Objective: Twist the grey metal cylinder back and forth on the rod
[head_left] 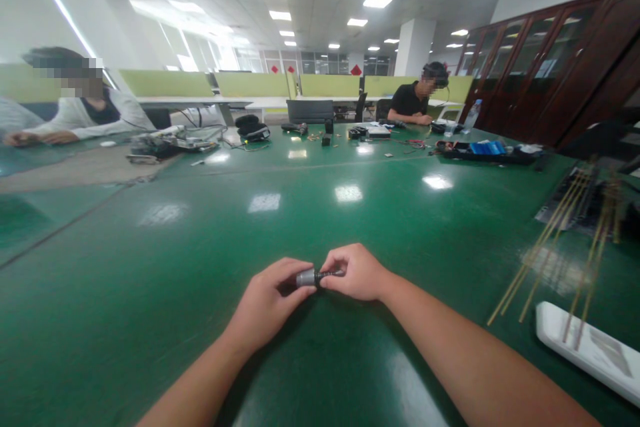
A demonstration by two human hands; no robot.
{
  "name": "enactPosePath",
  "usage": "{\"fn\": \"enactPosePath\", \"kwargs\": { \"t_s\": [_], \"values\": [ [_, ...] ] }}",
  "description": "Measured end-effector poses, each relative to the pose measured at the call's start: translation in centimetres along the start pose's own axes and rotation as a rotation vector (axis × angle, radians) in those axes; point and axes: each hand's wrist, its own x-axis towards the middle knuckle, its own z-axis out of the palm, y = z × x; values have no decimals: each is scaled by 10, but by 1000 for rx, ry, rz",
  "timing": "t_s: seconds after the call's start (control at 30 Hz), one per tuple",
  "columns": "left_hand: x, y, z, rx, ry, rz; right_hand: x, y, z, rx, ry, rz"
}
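Note:
In the head view, my left hand (pixel 273 293) is closed around a short grey metal cylinder (pixel 306 278), thumb below and fingers above. A thin dark shaft with a ridged or spiral surface (pixel 327 274) sticks out of the cylinder's right end. The thumb and fingers of my right hand (pixel 357 273) pinch this shaft close to the cylinder. The two hands almost meet, low over the green tabletop (pixel 310 227). Small details of the piece are too blurred to make out, and my fingers cover part of it.
Thin wooden sticks (pixel 545 247) and a white plastic tray-like object (pixel 590 353) lie at the right. Across the table are tangled cables and devices (pixel 170 141), a black tray (pixel 485 152) and a plastic bottle (pixel 471 117). Two people (pixel 413 103) sit at the far sides.

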Motion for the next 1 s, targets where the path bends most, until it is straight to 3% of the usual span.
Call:
{"fn": "enactPosePath", "kwargs": {
  "t_s": [1.0],
  "values": [
    [0,-2,0,-18,80,33,0,-7,-4,139,4,101]
  ]
}}
